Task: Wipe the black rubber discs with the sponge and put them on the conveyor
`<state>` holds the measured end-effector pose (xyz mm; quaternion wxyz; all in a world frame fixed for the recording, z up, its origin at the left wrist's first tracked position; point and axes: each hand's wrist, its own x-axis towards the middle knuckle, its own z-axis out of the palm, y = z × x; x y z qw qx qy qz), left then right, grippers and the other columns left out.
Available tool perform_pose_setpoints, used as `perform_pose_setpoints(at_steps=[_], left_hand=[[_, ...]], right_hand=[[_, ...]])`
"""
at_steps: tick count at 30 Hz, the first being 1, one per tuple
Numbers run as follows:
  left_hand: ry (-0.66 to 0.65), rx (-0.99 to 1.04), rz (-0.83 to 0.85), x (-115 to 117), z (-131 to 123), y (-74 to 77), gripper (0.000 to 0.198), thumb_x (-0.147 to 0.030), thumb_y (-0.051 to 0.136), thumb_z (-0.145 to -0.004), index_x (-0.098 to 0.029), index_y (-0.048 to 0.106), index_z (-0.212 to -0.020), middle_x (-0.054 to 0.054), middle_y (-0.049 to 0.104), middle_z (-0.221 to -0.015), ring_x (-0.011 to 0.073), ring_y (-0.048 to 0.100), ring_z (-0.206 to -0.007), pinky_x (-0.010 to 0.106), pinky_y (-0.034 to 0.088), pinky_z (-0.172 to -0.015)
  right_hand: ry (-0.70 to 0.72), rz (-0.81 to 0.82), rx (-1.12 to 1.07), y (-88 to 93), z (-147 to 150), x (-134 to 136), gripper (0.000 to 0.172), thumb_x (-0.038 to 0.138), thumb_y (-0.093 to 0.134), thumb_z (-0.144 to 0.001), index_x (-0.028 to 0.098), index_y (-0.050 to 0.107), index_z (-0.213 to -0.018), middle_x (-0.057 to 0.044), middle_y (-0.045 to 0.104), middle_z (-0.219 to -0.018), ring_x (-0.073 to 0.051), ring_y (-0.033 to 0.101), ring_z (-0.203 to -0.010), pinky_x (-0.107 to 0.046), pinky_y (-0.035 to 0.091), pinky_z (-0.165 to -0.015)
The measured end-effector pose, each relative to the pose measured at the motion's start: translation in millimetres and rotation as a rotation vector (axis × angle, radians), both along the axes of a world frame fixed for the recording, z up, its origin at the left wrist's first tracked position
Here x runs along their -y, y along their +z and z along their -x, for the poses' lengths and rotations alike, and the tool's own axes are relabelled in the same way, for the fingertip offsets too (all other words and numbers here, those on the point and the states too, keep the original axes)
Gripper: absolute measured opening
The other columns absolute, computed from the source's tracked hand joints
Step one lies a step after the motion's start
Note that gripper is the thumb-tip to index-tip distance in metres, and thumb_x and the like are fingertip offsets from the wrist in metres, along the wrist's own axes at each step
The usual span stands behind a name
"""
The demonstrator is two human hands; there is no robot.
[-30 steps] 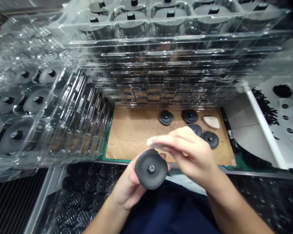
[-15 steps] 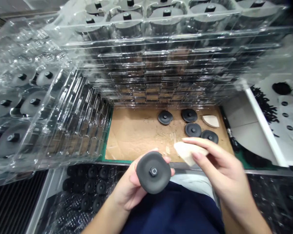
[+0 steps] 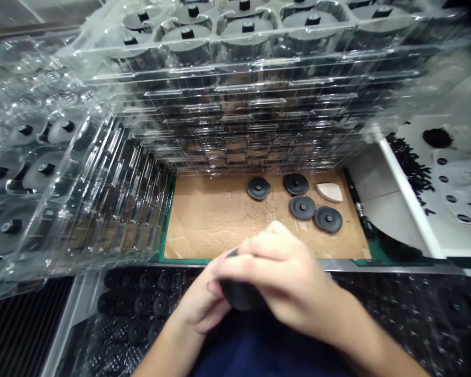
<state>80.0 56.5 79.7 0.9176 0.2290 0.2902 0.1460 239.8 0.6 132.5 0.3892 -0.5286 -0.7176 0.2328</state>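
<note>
I see the right hand [image 3: 282, 267] has swung in over the black disc [image 3: 241, 297], which the left hand [image 3: 204, 301] grips near the bench's [image 3: 400, 269] front edge. I'd judge work on the disc is starting; whether the right still pinches its white wedge, I can't tell.

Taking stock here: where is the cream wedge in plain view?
In the head view, the cream wedge lies near the back right corner of the cardboard sheet, just behind the rightmost loose black disc.
</note>
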Motion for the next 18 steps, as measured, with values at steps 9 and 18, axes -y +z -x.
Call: perform_pose_setpoints(at_steps=[9,18], left_hand=[[0.107,0.032,-0.093,-2.9,-0.9,-2.7,0.057,-0.049,0.082,-0.052,-0.022,0.07,-0.101,0.004,0.07,-0.105,0.0239,0.062,-0.104,0.032,0.045,-0.096],[0.151,0.115,-0.028,-11.7,3.4,6.7,0.054,-0.036,0.084,-0.055,-0.027,0.066,-0.104,0.001,0.068,-0.105,0.0206,0.065,-0.096,0.033,0.045,-0.092]], right_hand=[[-0.218,-0.103,0.028,-2.1,13.2,-3.3,0.027,0.012,0.042,-0.092,0.016,0.067,-0.099,-0.003,0.067,-0.074,-0.014,0.055,-0.062,-0.03,0.036,-0.061],[-0.136,0.418,-0.502,-17.5,0.8,48.4,0.014,0.028,0.059,-0.085,0.029,0.07,-0.093,0.001,0.074,-0.081,-0.017,0.068,-0.07,-0.027,0.057,-0.066]])
